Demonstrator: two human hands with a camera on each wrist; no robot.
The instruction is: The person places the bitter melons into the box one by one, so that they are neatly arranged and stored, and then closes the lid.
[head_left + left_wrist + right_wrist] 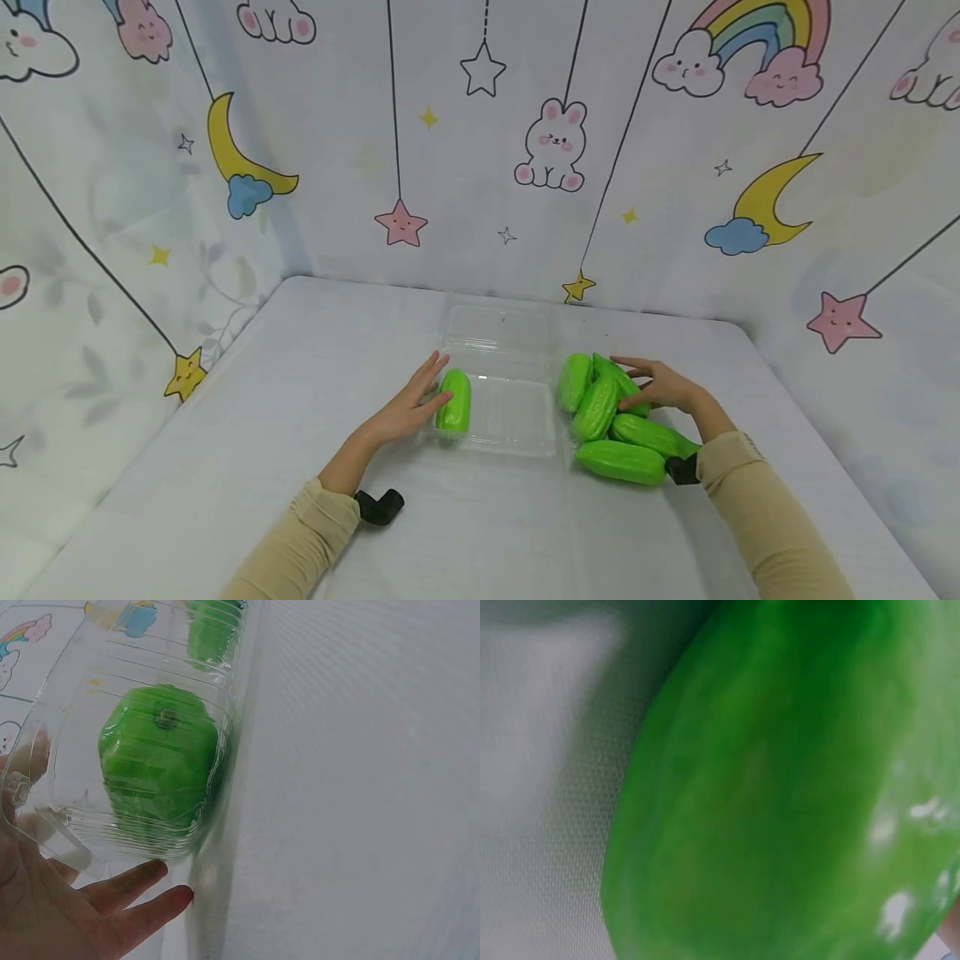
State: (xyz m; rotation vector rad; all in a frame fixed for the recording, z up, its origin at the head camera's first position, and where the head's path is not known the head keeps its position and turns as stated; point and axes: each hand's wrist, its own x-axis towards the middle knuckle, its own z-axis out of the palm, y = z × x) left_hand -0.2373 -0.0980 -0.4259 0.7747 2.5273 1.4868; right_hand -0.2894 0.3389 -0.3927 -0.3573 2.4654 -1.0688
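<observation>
A clear plastic clamshell box [517,414] lies open on the table, its lid [498,325] folded out to the back. Inside, along the left wall, is one ridged green gourd [454,404]; its blunt end with a small dimple shows through the plastic in the left wrist view. My left hand [405,407] is at the box's left side, fingers spread and fairly straight. To the box's right is a pile of several like gourds [618,461]. There my right hand [667,387] holds a rear gourd [621,383], thumb and fingers spread across it. A gourd fills the right wrist view.
White cloth covers the table [480,525]. Behind and at both sides hang printed cloth walls [480,167] with moons, stars and rabbits. A black wrist mount [380,507] sticks out under the left sleeve, and another black mount [682,469] touches the pile's right end in view.
</observation>
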